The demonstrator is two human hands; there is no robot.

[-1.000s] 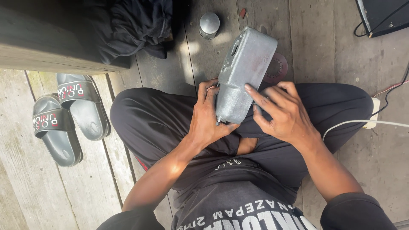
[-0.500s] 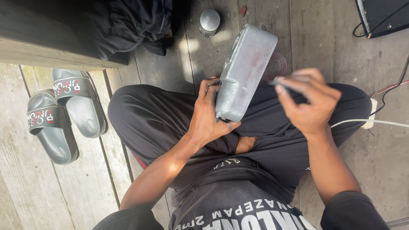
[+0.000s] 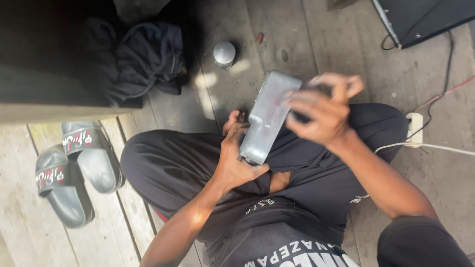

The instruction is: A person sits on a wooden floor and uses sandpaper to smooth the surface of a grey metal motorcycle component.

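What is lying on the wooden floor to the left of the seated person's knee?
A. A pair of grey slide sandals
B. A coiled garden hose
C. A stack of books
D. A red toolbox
A. A pair of grey slide sandals lies side by side on the wooden floor planks, left of the person's bent knee; no toolbox, hose or books show there.
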